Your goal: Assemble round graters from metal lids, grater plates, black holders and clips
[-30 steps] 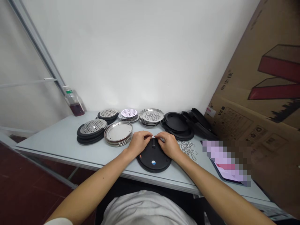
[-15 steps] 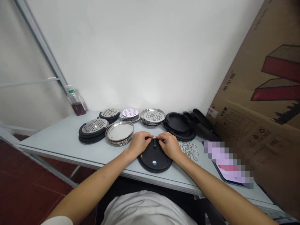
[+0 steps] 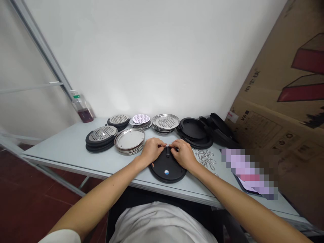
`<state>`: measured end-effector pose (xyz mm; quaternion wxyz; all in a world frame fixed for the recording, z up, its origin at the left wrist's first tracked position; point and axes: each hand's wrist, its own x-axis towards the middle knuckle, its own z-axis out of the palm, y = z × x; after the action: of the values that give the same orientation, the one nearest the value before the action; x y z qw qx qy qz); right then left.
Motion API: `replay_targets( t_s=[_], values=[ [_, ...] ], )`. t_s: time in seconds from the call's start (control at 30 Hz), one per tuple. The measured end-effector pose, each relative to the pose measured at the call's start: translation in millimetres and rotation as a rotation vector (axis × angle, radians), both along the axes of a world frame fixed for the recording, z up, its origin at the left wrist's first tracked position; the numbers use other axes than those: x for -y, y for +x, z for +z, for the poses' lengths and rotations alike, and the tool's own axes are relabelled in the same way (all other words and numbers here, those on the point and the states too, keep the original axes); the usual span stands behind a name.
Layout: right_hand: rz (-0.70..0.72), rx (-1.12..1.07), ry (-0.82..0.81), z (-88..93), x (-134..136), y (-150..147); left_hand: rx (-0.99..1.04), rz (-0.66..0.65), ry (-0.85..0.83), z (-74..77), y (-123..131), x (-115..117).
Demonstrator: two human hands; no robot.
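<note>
A round black lid with a blue-and-white sticker lies at the table's front edge. At its far side my left hand and my right hand meet, fingers pinched on a small metal wire piece just above the lid's black tab. The piece is mostly covered by the fingertips; it resembles the loose wire clips scattered to the right of my right hand. Both wrists rest close over the lid's sides.
Stacked steel plates, black-rimmed perforated discs and perforated plates stand left and behind. Black round parts lie behind right, a blurred-out device right. A bottle and a large carton flank the table.
The camera view has shifted slightly, so the table things appear a little higher. Both hands keep their pinch at the same spot by the tab.
</note>
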<state>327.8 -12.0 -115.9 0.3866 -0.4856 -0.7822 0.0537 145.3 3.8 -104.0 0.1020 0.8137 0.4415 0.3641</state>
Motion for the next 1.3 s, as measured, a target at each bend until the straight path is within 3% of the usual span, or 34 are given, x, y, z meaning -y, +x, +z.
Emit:
replay_targets(
  t_s=[0.73,1.3],
  values=[
    [-0.025,0.004,0.046,-2.0,2.8,-3.4,-0.127,-0.058,0.016,9.2,1.4,-0.3],
    [-0.038,-0.038,0.029,-3.2,3.4,-3.9,-0.085,-0.075,-0.006,6.3,0.6,-3.2]
  ],
)
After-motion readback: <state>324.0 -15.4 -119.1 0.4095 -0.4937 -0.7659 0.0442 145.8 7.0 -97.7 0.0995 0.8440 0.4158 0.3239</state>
